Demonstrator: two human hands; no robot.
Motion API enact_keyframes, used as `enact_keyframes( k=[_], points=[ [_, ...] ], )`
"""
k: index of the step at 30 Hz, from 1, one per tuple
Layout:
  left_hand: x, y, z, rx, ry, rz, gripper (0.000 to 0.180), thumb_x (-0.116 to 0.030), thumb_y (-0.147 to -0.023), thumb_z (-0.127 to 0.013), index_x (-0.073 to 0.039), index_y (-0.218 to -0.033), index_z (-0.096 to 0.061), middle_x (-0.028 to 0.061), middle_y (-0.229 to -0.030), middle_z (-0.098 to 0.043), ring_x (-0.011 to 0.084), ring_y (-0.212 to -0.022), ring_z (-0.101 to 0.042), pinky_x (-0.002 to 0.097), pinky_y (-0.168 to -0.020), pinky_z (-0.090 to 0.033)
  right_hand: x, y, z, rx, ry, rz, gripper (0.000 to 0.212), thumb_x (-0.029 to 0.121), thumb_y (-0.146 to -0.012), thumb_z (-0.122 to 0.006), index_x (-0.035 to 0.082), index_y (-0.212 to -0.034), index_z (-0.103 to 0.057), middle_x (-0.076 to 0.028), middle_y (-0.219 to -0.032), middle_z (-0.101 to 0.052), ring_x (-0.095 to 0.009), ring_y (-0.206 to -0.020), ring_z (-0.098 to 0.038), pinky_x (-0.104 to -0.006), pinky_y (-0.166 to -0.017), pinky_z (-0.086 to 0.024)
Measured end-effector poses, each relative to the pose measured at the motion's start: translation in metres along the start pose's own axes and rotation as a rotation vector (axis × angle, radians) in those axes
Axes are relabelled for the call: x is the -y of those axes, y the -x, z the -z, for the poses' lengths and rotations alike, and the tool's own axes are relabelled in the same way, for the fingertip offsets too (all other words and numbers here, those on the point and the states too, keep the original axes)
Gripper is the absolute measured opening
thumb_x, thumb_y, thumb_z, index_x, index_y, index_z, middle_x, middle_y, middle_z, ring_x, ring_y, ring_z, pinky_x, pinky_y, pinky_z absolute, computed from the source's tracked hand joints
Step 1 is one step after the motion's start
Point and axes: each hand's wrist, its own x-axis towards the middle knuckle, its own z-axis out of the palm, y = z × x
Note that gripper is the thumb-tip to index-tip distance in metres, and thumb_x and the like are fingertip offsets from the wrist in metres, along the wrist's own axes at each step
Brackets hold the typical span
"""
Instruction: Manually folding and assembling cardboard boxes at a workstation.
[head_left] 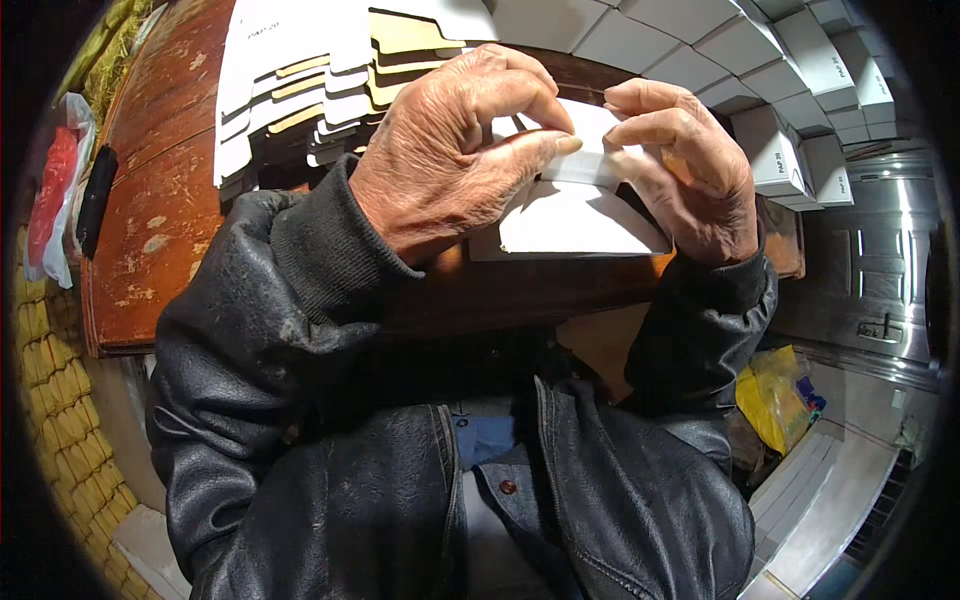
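White cardboard carton [578,222], smooth, angular, crisp-edged

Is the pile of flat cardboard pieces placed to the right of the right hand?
No, the flat cardboard pieces lie to the left of the right hand, on the reddish-brown table.

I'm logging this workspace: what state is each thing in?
White carton: partly folded, partly hidden by fingers
Left hand: thumb and forefinger pinched at the carton
Right hand: fingers curled, pinched at the carton
Carton blanks: flat, piled
White boxes: assembled, stacked
Black jacket: unzipped
Metal door: appears shut
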Motion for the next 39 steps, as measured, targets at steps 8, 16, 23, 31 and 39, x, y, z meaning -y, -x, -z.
enact_keyframes(
  k=[8, 16, 23, 31, 39],
  points=[
    [0.005, -0.001, -0.003, -0.001, -0.001, 0.04, 0.022, -0.014, -0.093, -0.06, -0.006, -0.113, -0.062, 0.0122, -0.108, -0.063, 0.0228, -0.101, -0.063, 0.0355, -0.091, -0.053, 0.01, 0.014, -0.014, -0.164, -0.549, -0.548, 0.039, 0.024, -0.088, -0.071, 0.001, -0.117, -0.059, -0.014, -0.11, -0.064, -0.021, -0.101, -0.063, -0.0324, -0.089, -0.052],
    [-0.006, -0.002, -0.003, 0.012, 0.022, 0.27, 0.031, -0.016, -0.094, -0.059, -0.009, -0.124, -0.058, 0.0133, -0.114, -0.064, 0.0269, -0.109, -0.063, 0.0393, -0.093, -0.054, 0.007, 0.015, -0.018, -0.134, -0.638, -0.642, 0.044, 0.026, -0.086, -0.072, 0.002, -0.12, -0.059, -0.015, -0.107, -0.065, -0.023, -0.098, -0.064, -0.0346, -0.089, -0.053],
    [-0.003, -0.002, -0.004, -0.002, 0.076, 0.263, 0.032, -0.01, -0.092, -0.056, -0.011, -0.124, -0.059, 0.0118, -0.115, -0.064, 0.0278, -0.109, -0.062, 0.0423, -0.092, -0.054, 0.003, 0.014, -0.02, -0.139, -0.699, -0.62, 0.04, 0.022, -0.084, -0.072, 0.004, -0.118, -0.062, -0.013, -0.106, -0.066, -0.021, -0.096, -0.065, -0.0351, -0.087, -0.054],
    [-0.009, -0.001, -0.005, -0.001, 0.151, 0.385, 0.03, -0.017, -0.095, -0.056, -0.008, -0.124, -0.058, 0.0135, -0.114, -0.063, 0.0253, -0.107, -0.062, 0.0387, -0.092, -0.054, -0.005, 0.021, -0.03, -0.243, -0.757, -0.664, 0.038, 0.032, -0.097, -0.052, 0.002, -0.119, -0.06, -0.015, -0.113, -0.066, -0.021, -0.097, -0.066, -0.0332, -0.085, -0.055],
    [-0.011, -0.003, -0.003, -0.059, 0.263, 0.377, 0.043, -0.029, -0.09, -0.067, -0.007, -0.126, -0.056, 0.014, -0.117, -0.061, 0.0247, -0.111, -0.059, 0.0377, -0.097, -0.05, 0.005, 0.027, -0.026, -0.463, -0.998, -0.617, 0.042, 0.035, -0.1, -0.046, 0.0, -0.122, -0.056, -0.017, -0.12, -0.064, -0.022, -0.104, -0.065, -0.0326, -0.089, -0.054]
  ],
)
